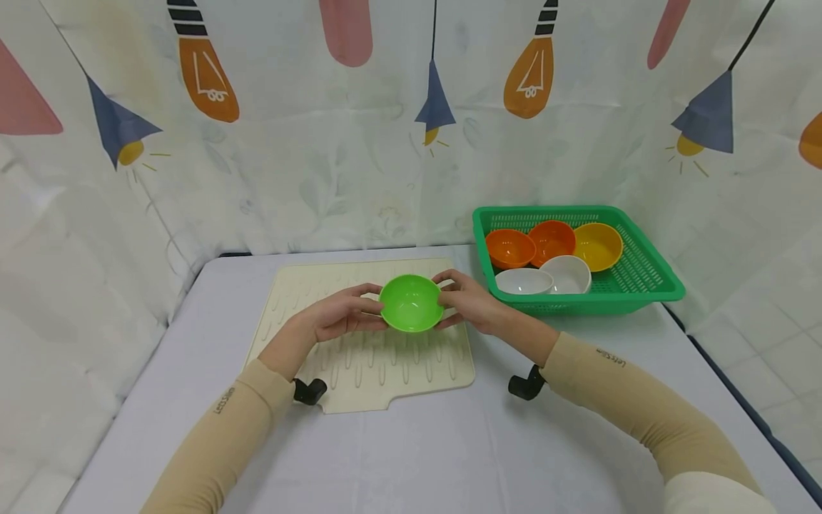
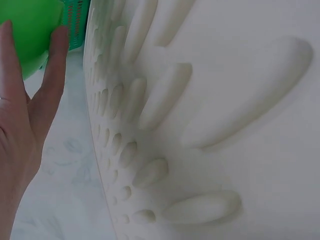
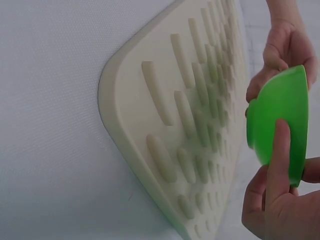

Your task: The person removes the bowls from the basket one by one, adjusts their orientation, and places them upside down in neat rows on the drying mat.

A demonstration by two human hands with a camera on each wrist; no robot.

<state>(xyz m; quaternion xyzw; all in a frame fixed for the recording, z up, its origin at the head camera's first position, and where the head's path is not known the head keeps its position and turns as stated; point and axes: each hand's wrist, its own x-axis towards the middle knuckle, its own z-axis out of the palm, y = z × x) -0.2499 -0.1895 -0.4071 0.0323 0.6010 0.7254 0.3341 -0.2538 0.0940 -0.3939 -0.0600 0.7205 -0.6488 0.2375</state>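
Observation:
Both hands hold a small green bowl (image 1: 411, 303) above a cream ridged draining mat (image 1: 366, 389), its hollow facing up toward the head camera. The left hand (image 1: 343, 314) grips the bowl's left side and the right hand (image 1: 474, 305) its right side. Seen from the right wrist, the bowl (image 3: 280, 115) shows its outer wall and foot, with fingers of the right hand (image 3: 287, 205) on the wall and thumb at the rim. Only part of the bowl (image 2: 32, 30) enters the left wrist view, behind the left hand (image 2: 25, 115).
At the back right of the white-covered table (image 1: 437, 457) stands a green plastic basket (image 1: 642, 271). Inside are orange bowls (image 1: 510, 248), a yellow bowl (image 1: 599, 247) and white bowls (image 1: 568, 275). A patterned curtain (image 1: 385, 171) hangs behind the table.

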